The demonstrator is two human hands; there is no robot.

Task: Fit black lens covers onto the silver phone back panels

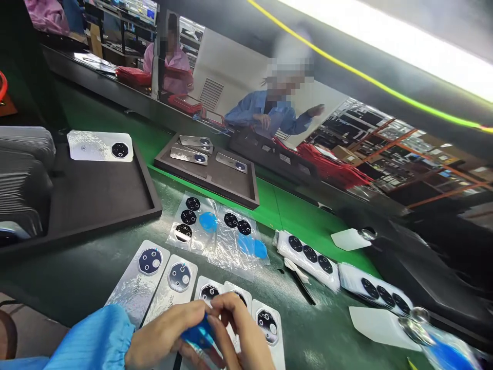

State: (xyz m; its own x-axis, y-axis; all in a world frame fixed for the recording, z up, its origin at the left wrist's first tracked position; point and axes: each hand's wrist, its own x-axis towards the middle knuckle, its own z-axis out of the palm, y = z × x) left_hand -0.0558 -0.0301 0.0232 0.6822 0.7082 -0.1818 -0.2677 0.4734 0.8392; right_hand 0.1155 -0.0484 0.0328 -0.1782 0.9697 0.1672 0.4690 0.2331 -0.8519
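My left hand [165, 329] and my right hand [246, 331] meet at the bottom centre, their fingers closed on a small shiny blue film piece [198, 334]. Part of it is hidden by the fingers. Beneath and around the hands lies a row of silvery phone back covers [129, 280] with round-cornered camera plates [179, 276] at their tops. My hands partly cover the middle ones. Just beyond is a clear plastic sheet [215, 252] bearing black camera plates [188, 217] and blue film pieces [208, 221].
A dark tray [150, 213] on the left holds a phone back cover [100, 146] and stacked covers. Another tray [252, 192] holds several covers. Bundled plates [308, 259], a black pen-like tool [302, 288] and white pieces [379, 326] lie to the right. A co-worker in blue [254, 110] shows beyond.
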